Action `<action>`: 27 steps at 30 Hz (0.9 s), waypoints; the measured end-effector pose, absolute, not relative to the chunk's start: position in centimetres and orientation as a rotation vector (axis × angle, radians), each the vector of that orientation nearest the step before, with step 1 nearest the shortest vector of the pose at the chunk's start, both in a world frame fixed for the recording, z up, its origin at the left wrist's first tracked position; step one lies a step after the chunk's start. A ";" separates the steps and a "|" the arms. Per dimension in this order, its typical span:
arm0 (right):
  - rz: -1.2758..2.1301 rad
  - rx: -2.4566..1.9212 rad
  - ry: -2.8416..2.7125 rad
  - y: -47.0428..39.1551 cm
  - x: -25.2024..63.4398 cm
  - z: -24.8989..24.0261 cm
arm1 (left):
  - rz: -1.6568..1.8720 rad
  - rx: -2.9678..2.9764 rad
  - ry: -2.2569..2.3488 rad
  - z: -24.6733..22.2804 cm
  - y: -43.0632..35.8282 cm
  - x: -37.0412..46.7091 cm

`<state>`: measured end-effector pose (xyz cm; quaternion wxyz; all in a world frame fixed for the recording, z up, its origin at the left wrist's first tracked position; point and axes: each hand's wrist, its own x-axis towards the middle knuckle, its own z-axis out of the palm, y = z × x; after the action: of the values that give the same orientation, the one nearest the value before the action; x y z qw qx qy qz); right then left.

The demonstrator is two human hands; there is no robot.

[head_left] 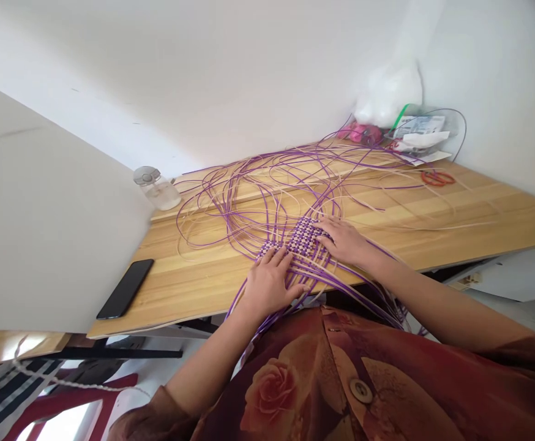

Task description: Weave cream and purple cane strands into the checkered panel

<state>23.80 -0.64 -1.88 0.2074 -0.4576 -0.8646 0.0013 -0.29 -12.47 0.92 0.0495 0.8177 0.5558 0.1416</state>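
A checkered woven piece (pixel 302 236) of purple and cream strands lies near the front edge of the wooden table. Long loose strands (pixel 231 208) fan out from it toward the back, and more hang over the front edge toward my lap. My left hand (pixel 270 282) rests flat on the left part of the weave, fingers extended and thumb out to the side. On the weave's right edge lies my right hand (pixel 341 240), its fingers spread over the strands. Part of the weave is hidden under both hands.
A black phone (pixel 125 289) lies at the table's left end, with a lidded clear bottle (pixel 158 188) behind it. Orange-handled scissors (pixel 437 178) lie at the right. Plastic packets (pixel 421 135), a pink bundle (pixel 362 133) and a white bag (pixel 387 95) sit in the back corner against the walls.
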 end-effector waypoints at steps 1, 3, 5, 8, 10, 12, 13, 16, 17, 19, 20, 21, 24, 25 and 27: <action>0.017 -1.249 -2.428 -0.4 24.0 -1.9 | 0.424 2.506 1.690 0.9 -12.5 -0.2; 0.041 -1.226 -2.469 0.1 24.4 -1.9 | 0.416 2.522 1.689 0.9 -12.5 -0.1; 0.069 -1.243 -2.501 0.6 24.6 -1.7 | 0.416 2.518 1.698 0.8 -12.3 0.0; 0.104 -1.253 -2.527 1.5 24.6 -1.4 | 0.421 2.506 1.735 0.9 -11.8 0.4; 0.123 -1.246 -2.533 2.1 24.6 -1.2 | 0.419 2.506 1.752 1.1 -11.4 0.7; 0.148 -1.246 -2.542 2.5 24.6 -1.1 | 0.423 2.506 1.742 1.5 -11.0 0.7; 0.162 -1.245 -2.547 2.6 24.6 -1.0 | 0.427 2.506 1.716 1.8 -10.7 0.6; 0.190 -1.234 -2.551 2.5 24.9 -0.9 | 0.501 2.470 1.555 2.4 -9.7 -0.5; 0.198 -1.232 -2.546 2.4 25.1 -0.9 | 0.564 2.425 1.508 2.6 -9.2 -1.2; 0.227 -1.230 -2.542 2.2 25.3 -0.8 | 0.736 2.290 1.502 2.8 -7.9 -2.8; 0.245 -1.231 -2.541 2.1 25.3 -0.7 | 0.812 2.227 1.548 2.8 -7.1 -3.6; 0.261 -1.237 -2.536 2.0 25.3 -0.6 | 0.855 2.182 1.607 2.8 -6.3 -4.4; 0.275 -1.248 -2.488 2.0 24.9 0.2 | 0.778 2.030 1.710 2.5 -3.8 -6.3; 0.270 -1.238 -2.466 2.1 24.6 0.5 | 0.734 1.964 1.695 2.5 -3.1 -6.6; 0.262 -1.208 -2.429 2.3 23.7 1.2 | 0.653 1.845 1.632 2.6 -2.0 -7.0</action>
<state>23.71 2.34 1.24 0.2064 -0.4336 -0.8720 0.0942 -7.01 -1.98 2.59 0.2925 0.6923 0.6124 0.2451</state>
